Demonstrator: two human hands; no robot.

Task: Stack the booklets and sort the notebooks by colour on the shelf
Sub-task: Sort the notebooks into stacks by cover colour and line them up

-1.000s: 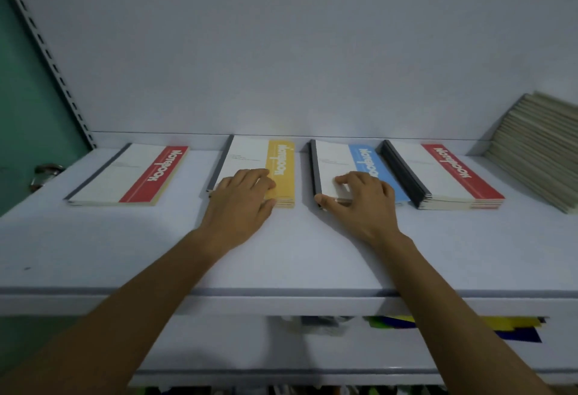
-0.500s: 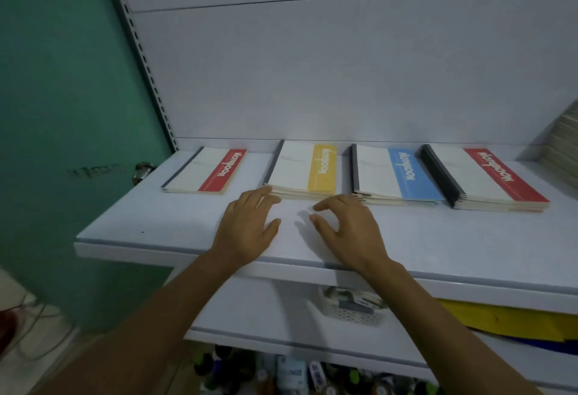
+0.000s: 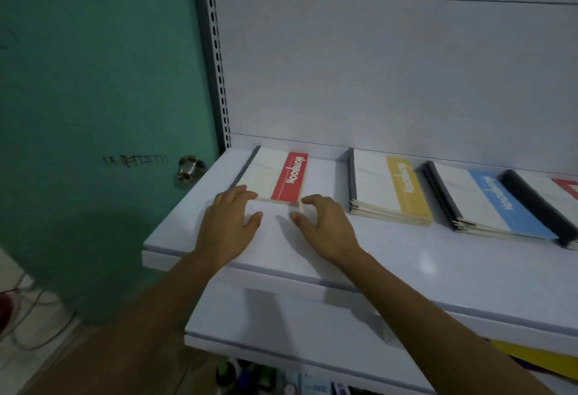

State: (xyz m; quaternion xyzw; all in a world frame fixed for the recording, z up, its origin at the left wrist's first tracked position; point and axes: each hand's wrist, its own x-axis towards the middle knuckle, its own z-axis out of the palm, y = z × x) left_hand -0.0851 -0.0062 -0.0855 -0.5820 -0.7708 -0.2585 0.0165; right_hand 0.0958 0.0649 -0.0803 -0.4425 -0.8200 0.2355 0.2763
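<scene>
A red-striped notebook (image 3: 275,175) lies at the left end of the white shelf (image 3: 406,254). My left hand (image 3: 230,226) lies flat on the shelf, its fingertips touching the notebook's near left corner. My right hand (image 3: 322,222) hovers at the near right corner with loosely curled fingers, holding nothing. To the right lie a yellow-striped stack (image 3: 389,190), a blue-striped stack (image 3: 488,204) and a second red-striped stack (image 3: 560,194), cut off by the frame edge.
A green door (image 3: 93,113) with a metal knob (image 3: 190,167) stands left of the shelf's slotted upright (image 3: 215,50). A lower shelf (image 3: 297,329) juts out beneath, with yellow sheets (image 3: 538,360) and small bottles below.
Both hands slid left along the shelf, from in front of the yellow and blue stacks to the lone red notebook. The view turned left; the booklet pile at right left the frame.
</scene>
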